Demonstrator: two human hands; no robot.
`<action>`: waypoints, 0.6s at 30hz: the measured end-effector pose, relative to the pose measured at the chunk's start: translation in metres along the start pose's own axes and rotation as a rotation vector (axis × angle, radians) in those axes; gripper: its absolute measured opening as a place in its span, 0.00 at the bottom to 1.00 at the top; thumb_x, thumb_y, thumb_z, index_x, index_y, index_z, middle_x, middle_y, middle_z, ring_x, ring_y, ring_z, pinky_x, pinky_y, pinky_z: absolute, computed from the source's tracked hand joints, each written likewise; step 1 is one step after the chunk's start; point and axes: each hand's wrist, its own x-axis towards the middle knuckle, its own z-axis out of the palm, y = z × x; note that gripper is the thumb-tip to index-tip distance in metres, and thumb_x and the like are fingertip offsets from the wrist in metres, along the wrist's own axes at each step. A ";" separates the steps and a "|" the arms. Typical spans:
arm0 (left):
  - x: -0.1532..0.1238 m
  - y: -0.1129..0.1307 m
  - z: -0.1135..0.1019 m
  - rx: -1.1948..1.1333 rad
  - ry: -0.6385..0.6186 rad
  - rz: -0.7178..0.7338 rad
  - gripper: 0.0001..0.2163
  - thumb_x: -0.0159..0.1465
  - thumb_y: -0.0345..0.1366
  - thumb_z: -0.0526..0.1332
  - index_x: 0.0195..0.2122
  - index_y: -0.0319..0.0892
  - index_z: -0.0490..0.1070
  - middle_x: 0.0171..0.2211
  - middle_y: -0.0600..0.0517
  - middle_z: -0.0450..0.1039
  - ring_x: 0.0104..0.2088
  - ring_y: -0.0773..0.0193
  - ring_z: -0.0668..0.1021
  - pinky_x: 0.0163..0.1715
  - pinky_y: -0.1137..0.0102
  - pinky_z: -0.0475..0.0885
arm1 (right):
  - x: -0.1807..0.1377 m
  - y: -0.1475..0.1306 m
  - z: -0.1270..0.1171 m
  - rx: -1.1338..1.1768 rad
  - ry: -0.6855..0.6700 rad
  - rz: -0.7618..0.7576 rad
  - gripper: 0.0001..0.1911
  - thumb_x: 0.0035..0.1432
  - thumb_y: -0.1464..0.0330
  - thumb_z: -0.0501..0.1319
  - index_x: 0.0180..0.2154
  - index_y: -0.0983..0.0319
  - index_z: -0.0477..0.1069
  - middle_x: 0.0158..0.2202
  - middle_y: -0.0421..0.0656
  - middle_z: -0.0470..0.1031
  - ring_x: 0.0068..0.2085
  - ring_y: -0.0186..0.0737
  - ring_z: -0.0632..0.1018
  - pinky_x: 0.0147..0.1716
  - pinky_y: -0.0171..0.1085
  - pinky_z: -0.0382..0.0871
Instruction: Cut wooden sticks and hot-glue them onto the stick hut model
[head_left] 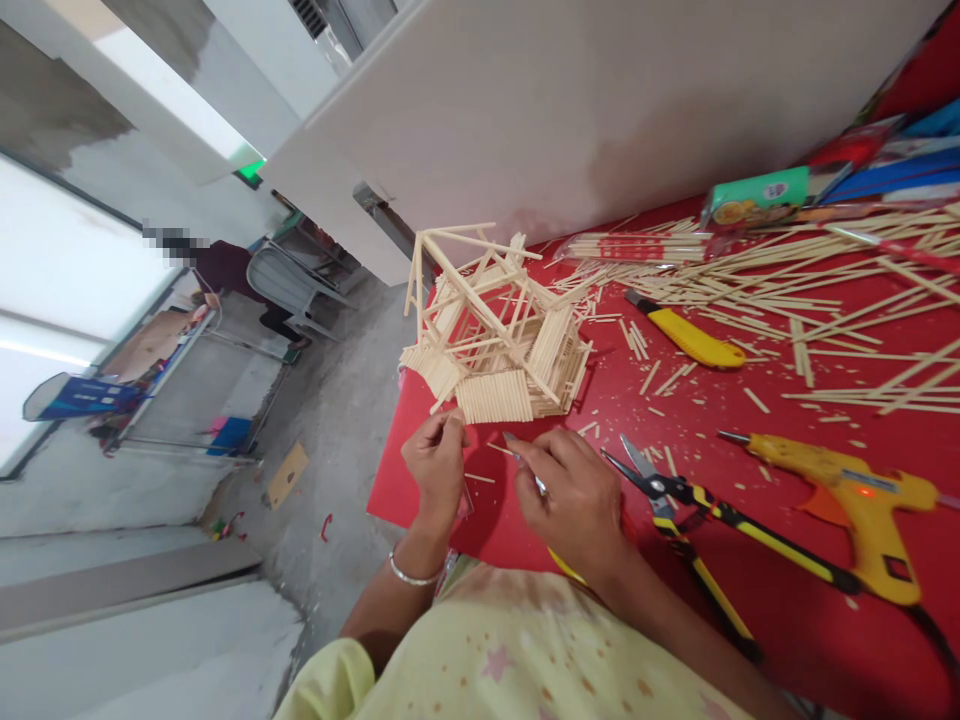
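Observation:
My left hand [436,462] is closed in a pinch, close to the front of a house-like frame of thin wooden sticks [495,397]; what its fingers hold is too small to make out. My right hand [571,492] is closed around a slim tool with a grey tip [511,438], mostly covered by the fingers; a yellow curved piece shows below the palm. The tip points toward my left hand, with a short stick beside it. Just right of my right hand lie open garden shears [660,490] with black and yellow handles.
On the red tabletop [540,545] lie a yellow utility knife [694,338], a yellow glue gun [847,480], many loose sticks [810,290], offcuts and a green-wrapped pack [761,196]. A pale panel [600,110] stands behind. Farther left, a person [225,270] sits by a chair.

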 end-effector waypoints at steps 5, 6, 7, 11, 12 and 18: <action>0.000 0.001 0.001 0.009 0.002 0.012 0.14 0.61 0.34 0.59 0.18 0.42 0.66 0.17 0.57 0.63 0.21 0.69 0.65 0.24 0.73 0.60 | 0.000 0.000 0.000 -0.006 0.005 -0.002 0.15 0.60 0.75 0.58 0.46 0.60 0.77 0.33 0.43 0.73 0.37 0.40 0.72 0.38 0.39 0.66; 0.000 0.001 0.001 0.007 0.004 0.012 0.14 0.61 0.34 0.59 0.18 0.42 0.66 0.17 0.57 0.63 0.21 0.69 0.65 0.23 0.73 0.60 | 0.000 0.000 0.000 -0.008 0.005 -0.003 0.15 0.60 0.75 0.58 0.46 0.60 0.77 0.33 0.43 0.73 0.37 0.40 0.72 0.38 0.39 0.66; 0.000 0.001 0.001 0.004 0.005 0.014 0.14 0.61 0.34 0.59 0.18 0.42 0.66 0.17 0.57 0.63 0.21 0.69 0.64 0.23 0.73 0.60 | 0.000 0.000 0.000 -0.009 0.003 -0.005 0.15 0.60 0.75 0.58 0.46 0.60 0.77 0.33 0.43 0.73 0.37 0.40 0.72 0.38 0.39 0.66; -0.001 0.001 0.000 0.009 -0.001 0.013 0.13 0.61 0.33 0.59 0.18 0.42 0.66 0.17 0.57 0.63 0.21 0.69 0.65 0.24 0.73 0.60 | 0.001 -0.001 -0.001 -0.006 0.003 -0.007 0.14 0.60 0.75 0.58 0.46 0.60 0.77 0.34 0.43 0.73 0.37 0.40 0.72 0.38 0.39 0.66; -0.001 0.001 0.000 0.013 0.000 0.010 0.13 0.61 0.33 0.59 0.18 0.42 0.66 0.17 0.57 0.63 0.21 0.69 0.65 0.24 0.73 0.61 | 0.001 -0.001 -0.001 -0.005 0.000 -0.006 0.15 0.60 0.75 0.58 0.46 0.60 0.77 0.34 0.43 0.73 0.37 0.40 0.72 0.38 0.39 0.66; 0.000 -0.001 0.000 0.023 0.011 0.004 0.14 0.61 0.35 0.59 0.18 0.42 0.67 0.17 0.57 0.65 0.21 0.69 0.66 0.24 0.73 0.62 | 0.001 -0.001 -0.001 0.001 0.011 -0.008 0.15 0.60 0.76 0.58 0.46 0.60 0.77 0.33 0.43 0.73 0.37 0.39 0.72 0.38 0.39 0.66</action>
